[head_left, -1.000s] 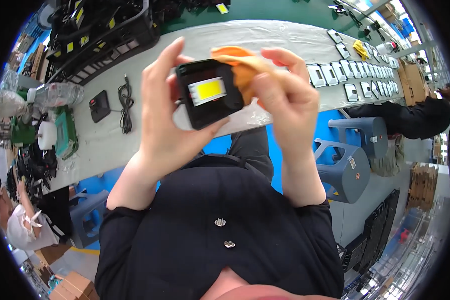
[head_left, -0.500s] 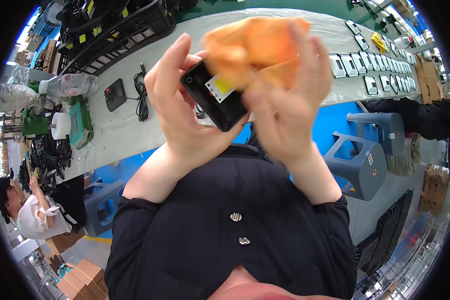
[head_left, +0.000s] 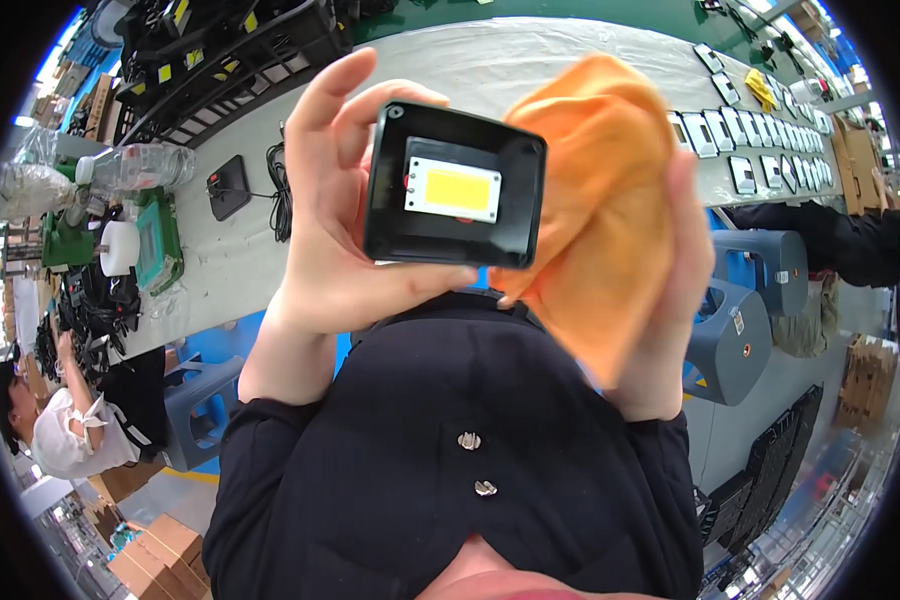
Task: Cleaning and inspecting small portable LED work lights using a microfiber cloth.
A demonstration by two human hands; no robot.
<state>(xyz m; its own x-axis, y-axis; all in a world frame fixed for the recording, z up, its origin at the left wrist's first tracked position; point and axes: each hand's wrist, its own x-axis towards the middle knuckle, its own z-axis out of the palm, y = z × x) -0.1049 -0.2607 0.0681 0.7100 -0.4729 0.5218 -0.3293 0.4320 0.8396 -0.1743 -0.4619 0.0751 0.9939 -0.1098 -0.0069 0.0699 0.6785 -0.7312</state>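
A worker's left hand gripped a black lamp housing with a yellow panel, held up above the long grey surface, while the right hand clutched an orange cloth touching its right edge. Wiping appeared under way, the panel face looking clean; the housing's back and the right fingers stayed hidden behind the cloth.

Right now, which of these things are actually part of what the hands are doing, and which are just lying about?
In use:
- black square lamp housing with a yellow panel, held in the left hand
- orange cloth, held in the right hand against the housing's edge

Lying about:
- plastic bottle
- black adapter with coiled cable
- row of small housings along the long table
- grey stools
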